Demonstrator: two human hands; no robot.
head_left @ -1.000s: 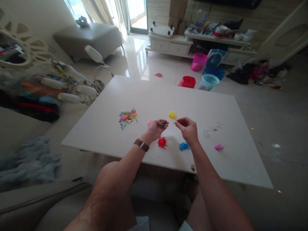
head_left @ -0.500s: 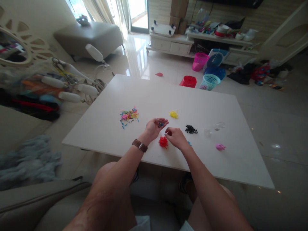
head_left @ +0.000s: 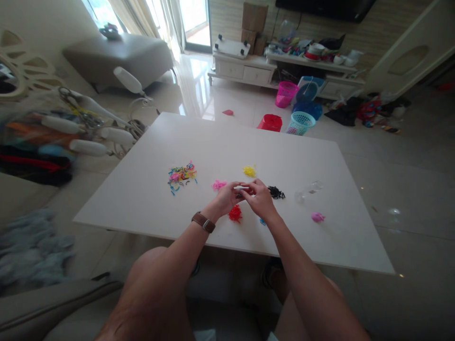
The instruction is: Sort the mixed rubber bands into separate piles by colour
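Observation:
My left hand (head_left: 227, 195) and my right hand (head_left: 259, 199) meet above the white table (head_left: 149, 189), fingers curled together around small pieces too tiny to name. Below them lie a red pile (head_left: 235, 214) and a blue pile (head_left: 262, 221), the blue one mostly hidden by my right wrist. A pink pile (head_left: 218, 184), a yellow pile (head_left: 249, 171) and a black pile (head_left: 275, 192) lie just beyond the hands. A mixed-colour heap (head_left: 181, 174) sits to the left. A brown watch (head_left: 204, 222) is on my left wrist.
A small purple clump (head_left: 317, 217) and clear plastic bits (head_left: 306, 192) lie on the table's right. On the floor beyond stand a red tub (head_left: 270, 122), a teal basket (head_left: 300, 122) and a pink basket (head_left: 285, 93). A cluttered rack (head_left: 71, 128) stands at left.
My right hand dipped toward the red pile, then rose to meet my left hand. The camera view shifted slightly, so the table sits lower and further left.

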